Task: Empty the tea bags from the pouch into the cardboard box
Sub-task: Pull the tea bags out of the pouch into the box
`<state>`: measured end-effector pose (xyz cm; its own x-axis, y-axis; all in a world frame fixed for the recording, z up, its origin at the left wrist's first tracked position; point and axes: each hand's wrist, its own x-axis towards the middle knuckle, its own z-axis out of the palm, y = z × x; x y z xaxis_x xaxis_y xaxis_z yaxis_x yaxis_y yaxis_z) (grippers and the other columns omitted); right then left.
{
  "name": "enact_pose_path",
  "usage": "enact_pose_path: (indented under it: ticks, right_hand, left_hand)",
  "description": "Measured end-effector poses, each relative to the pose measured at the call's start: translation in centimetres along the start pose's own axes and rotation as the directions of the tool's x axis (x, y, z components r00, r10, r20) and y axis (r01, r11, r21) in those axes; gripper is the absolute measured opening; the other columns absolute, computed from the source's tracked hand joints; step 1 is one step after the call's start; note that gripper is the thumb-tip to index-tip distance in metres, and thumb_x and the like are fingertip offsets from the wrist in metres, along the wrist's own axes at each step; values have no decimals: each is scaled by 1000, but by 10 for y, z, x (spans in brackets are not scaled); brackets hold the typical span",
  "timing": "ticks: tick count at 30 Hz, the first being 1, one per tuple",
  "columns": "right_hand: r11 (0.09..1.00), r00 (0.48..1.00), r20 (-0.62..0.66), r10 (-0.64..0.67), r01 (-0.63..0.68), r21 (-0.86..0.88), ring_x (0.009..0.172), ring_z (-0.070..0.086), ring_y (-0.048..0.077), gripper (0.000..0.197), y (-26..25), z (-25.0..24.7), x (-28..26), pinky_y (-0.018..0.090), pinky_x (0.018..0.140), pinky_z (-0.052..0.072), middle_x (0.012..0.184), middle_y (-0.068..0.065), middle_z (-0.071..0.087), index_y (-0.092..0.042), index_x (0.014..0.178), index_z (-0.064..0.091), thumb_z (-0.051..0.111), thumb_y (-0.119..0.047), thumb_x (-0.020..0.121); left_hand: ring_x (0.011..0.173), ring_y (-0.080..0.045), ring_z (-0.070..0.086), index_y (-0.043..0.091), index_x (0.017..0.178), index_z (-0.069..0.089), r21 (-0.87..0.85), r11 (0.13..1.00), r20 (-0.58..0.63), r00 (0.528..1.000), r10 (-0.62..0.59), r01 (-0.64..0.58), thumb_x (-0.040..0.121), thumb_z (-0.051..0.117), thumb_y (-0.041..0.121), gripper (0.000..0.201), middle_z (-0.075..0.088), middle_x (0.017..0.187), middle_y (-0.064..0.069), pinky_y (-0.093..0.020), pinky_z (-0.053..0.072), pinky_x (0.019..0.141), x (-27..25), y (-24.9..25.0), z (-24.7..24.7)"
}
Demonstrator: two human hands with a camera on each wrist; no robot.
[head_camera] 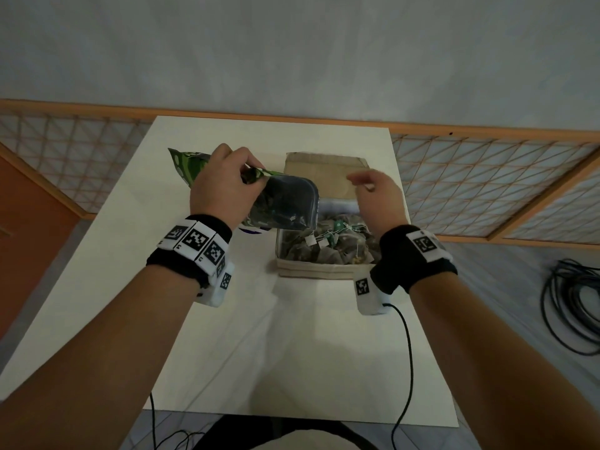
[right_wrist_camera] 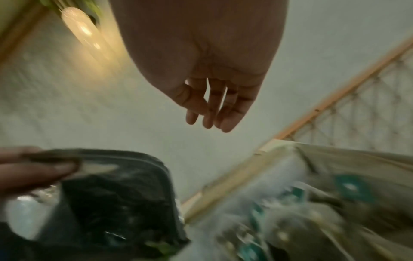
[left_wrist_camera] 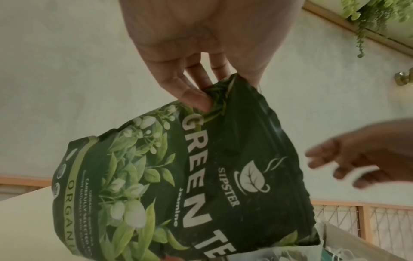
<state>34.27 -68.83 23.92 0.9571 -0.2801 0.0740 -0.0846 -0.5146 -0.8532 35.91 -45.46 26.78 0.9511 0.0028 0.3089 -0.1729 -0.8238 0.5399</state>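
The left hand (head_camera: 224, 186) is pinching the green pouch (left_wrist_camera: 190, 176) by its crumpled bottom edge, tipping its open mouth over the left side of the cardboard box (head_camera: 311, 271) on the table (head_camera: 292, 352). Tea bags (head_camera: 328, 241) are lying heaped inside the box, partly hidden by the pouch and the right wrist. The right hand (head_camera: 378, 193) is hovering above the box with fingers loose, holding nothing. The right wrist view is blurring heavily.

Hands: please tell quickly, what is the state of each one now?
Left hand: fingers pinch the green tea pouch, tipped over the cardboard box.
Right hand: open, fingers relaxed, holding nothing.
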Motion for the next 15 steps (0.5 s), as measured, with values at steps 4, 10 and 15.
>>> enact_pose_path:
  ticks: [4,10,15]
  right_hand:
    - [985,931,330,-154,173,-29,102,51,5,48,-48,17,-7,21,87,44,129,-5,55,-27,134,48,57,-16,89]
    - [893,878,379,-293,393,-219,105,60,17,34,-71,58,-9,18,79,39,122,1,66,-28,131,56,46,-25,99]
    - [820,894,315,-319,427,-382,77,58,15,32,-88,61,-10,11,46,21,101,3,70,-26,123,59,36,-32,102]
  left_hand:
    - [83,-15,48,21,97,67,-30,1000,8,1000,8,-8,87,73,29,14,45,97,4,-29,39,71,-1,2,-2]
    - [100,-10,51,21,109,66,-163,985,12,999,51,-49,87,73,33,26,45,112,1,-25,46,88,-7,-6,-8]
    - [105,-29,62,17,139,38,-139,983,14,992,-122,123,82,76,26,69,36,137,-10,-41,56,83,-23,-20,-9]
